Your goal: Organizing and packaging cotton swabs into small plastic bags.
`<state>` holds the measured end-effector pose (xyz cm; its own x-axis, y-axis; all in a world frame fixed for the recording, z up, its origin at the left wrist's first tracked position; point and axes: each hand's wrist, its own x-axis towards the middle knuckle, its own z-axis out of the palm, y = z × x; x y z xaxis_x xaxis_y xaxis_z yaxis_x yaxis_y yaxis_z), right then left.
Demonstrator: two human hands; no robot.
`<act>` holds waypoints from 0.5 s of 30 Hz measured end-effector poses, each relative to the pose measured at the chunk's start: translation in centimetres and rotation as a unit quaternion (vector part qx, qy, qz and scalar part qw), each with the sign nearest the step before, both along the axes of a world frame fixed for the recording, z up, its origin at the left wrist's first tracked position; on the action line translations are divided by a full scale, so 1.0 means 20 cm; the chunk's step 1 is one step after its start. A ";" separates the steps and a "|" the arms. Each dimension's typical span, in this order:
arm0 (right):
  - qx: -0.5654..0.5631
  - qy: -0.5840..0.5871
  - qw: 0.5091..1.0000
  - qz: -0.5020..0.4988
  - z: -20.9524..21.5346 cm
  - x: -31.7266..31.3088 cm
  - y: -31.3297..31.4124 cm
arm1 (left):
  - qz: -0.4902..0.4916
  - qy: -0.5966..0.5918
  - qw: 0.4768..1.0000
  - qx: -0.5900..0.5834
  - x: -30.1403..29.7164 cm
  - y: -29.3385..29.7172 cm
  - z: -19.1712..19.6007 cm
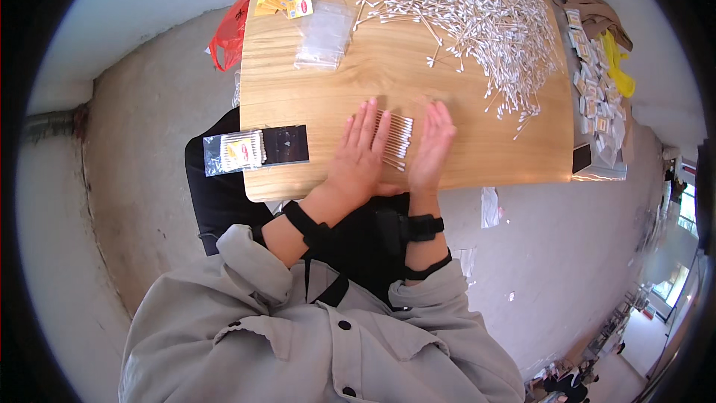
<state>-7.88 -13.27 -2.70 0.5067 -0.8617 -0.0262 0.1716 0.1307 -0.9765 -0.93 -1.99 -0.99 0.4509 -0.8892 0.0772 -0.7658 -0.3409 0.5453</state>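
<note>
Several cotton swabs (400, 140) lie lined up on the table (500, 153), partly under the flat left hand (359, 158), fingers slightly spread, beside the edgewise right hand (431, 151), fingers together, apparently so their ends sit even.

We look steeply down from the wearer's head through a fisheye lens, close over the light grey buttoned shirt (313, 362), facing the pale wood-grained tabletop (403, 78); the bare left hand (361, 155) and bare right hand (432, 145) sit near our view's centre.

white-tipped cotton swabs (400, 139), tan wood-grained table (492, 145), red bag (235, 33), grey shirt (306, 362).
</note>
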 end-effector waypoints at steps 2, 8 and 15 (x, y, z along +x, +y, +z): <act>0.000 0.001 1.000 -0.022 0.02 -0.06 0.01 | 0.014 -0.003 0.999 0.036 0.04 0.03 0.03; -0.017 0.025 0.998 -0.055 0.00 -0.09 0.13 | 0.038 -0.073 0.996 0.029 0.11 0.02 -0.01; -0.030 0.014 0.999 -0.042 -0.01 -0.02 0.11 | 0.094 -0.074 0.989 0.088 0.04 0.10 0.03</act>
<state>-8.34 -11.10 -2.81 0.4333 -0.9011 0.0141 0.1523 0.0577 -0.9866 -0.12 0.08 -0.48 0.6046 -0.7965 0.0058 -0.7470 -0.5644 0.3514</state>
